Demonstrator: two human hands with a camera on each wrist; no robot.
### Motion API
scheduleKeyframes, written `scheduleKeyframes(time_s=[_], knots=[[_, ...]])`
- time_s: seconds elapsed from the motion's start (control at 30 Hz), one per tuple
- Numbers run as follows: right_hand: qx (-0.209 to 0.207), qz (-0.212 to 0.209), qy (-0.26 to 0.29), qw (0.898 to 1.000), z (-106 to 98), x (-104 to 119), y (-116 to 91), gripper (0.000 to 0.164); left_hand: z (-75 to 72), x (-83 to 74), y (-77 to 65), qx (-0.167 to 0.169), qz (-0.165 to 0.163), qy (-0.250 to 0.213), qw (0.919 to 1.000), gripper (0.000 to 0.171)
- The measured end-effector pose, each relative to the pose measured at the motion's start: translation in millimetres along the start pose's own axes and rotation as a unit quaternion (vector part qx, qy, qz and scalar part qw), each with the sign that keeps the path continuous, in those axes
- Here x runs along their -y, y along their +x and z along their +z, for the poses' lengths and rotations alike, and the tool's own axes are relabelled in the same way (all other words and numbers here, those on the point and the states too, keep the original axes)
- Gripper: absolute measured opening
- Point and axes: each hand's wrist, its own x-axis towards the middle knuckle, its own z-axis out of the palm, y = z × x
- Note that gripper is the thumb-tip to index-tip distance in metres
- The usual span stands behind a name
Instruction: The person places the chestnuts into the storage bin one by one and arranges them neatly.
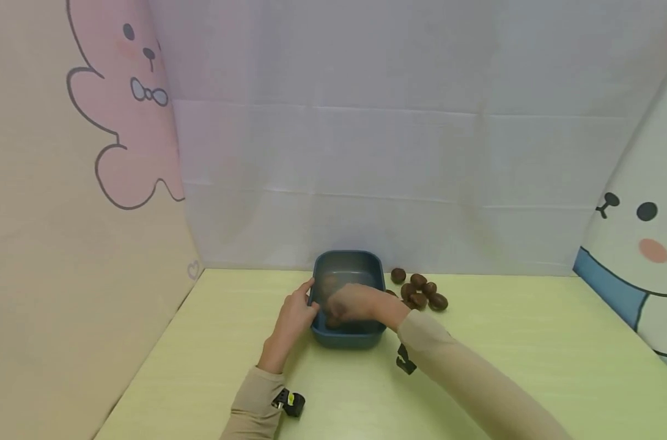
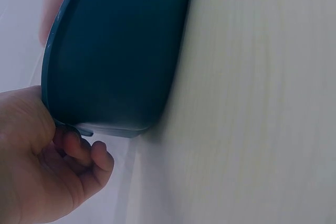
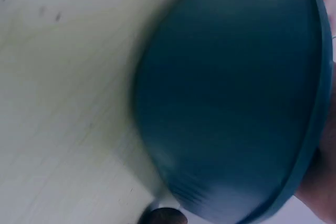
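A dark blue-green plastic bin stands on the table, with brown chestnuts inside, partly hidden and blurred. My left hand grips the bin's left rim; in the left wrist view, that hand has curled fingers beside the rim's edge. Over the right wall reaches my right hand, down inside the bin among the chestnuts. Motion blur covers its fingers, and I cannot tell whether they hold a chestnut. In the right wrist view the bin's wall covers most of that hand.
Several loose chestnuts lie in a group right of the bin, close to the right forearm. A pale yellow-green table carries everything. Behind it hangs a white cloth, and a cloth with a pink cartoon bear hangs on the left.
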Motion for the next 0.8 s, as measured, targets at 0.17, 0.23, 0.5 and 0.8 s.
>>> scheduleKeyframes(time_s=[0.17, 0.23, 0.5, 0.8], knots=[[-0.019, 0.021, 0.014, 1.0, 0, -1, -1, 0.014, 0.6, -1.2, -1.1, 0.003, 0.0, -0.009, 1.0, 0.066], [-0.035, 0.024, 0.03, 0.999, -6, -5, -8, 0.007, 0.3, -1.3, -1.0, 0.001, -0.001, -0.006, 1.0, 0.067], [-0.095, 0.058, 0.103, 0.989, -33, -26, -49, 0.007, -1.1, 0.3, -0.4, 0.004, -0.008, -0.003, 1.0, 0.068], [-0.15, 0.094, 0.14, 0.974, -40, -56, -90, 0.008, -1.8, -1.3, -1.1, 0.0, -0.007, -0.004, 1.0, 0.066]])
